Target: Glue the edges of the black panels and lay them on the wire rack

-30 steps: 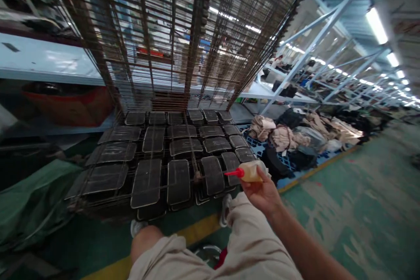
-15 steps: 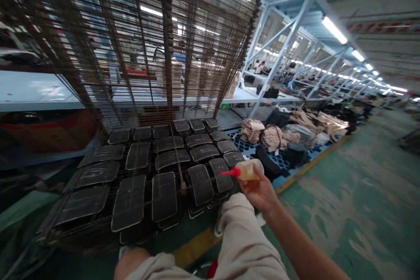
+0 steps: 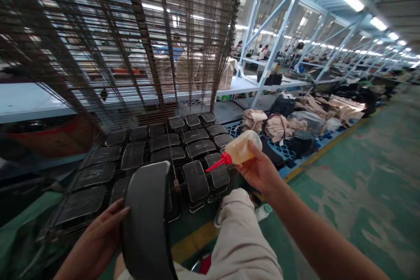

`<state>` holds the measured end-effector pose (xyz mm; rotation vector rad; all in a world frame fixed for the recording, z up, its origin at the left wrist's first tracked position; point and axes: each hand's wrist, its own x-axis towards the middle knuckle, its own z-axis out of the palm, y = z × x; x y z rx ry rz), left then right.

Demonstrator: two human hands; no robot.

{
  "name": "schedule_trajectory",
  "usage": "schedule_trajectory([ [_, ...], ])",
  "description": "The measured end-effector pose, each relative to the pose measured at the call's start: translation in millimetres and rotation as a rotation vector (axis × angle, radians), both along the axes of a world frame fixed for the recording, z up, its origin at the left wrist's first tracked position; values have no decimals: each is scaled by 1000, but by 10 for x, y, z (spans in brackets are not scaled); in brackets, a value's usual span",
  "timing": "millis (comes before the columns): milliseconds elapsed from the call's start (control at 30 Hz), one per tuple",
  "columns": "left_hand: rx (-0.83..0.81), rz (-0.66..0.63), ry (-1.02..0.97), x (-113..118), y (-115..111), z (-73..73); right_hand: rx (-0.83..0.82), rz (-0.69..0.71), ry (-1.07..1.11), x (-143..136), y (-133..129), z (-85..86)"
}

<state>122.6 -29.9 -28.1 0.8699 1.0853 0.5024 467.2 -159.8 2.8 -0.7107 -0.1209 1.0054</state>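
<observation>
Now holding a curved dark panel (image 3: 146, 221) by its left edge at near left with the left hand (image 3: 103, 229), and gripping a yellowish squeeze bottle (image 3: 244, 146) at right with the right hand (image 3: 260, 170), with its red nozzle (image 3: 219, 162) aimed left and slightly down, apart from the panel. Seemingly just at the readying stage, on the near side of the dark pads (image 3: 196, 180) in rows. Probably calling for a steady hold and careful closing of the gap between nozzle and panel
</observation>
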Motion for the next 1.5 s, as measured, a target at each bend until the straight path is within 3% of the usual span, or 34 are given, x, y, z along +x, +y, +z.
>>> schedule_trajectory([
  [133,0,-207,-53,268,-57,51,82,31,-140,57,8,168],
  [300,142,-580,69,291,-29,218,105,119,-388,78,12,283],
  [533,204,-839,163,371,56,376,85,235,-506,-8,34,347],
  [667,246,-870,175,423,88,335,65,269,-603,-10,63,388],
  [867,254,-875,144,481,140,223,37,368,-974,6,129,461],
  [967,235,-850,128,480,164,193,49,396,-1038,-6,165,484],
  [1200,213,-824,108,355,200,147,23,409,-896,-35,208,405],
  [1500,266,-824,162,251,246,198,22,391,-598,-86,224,394],
])
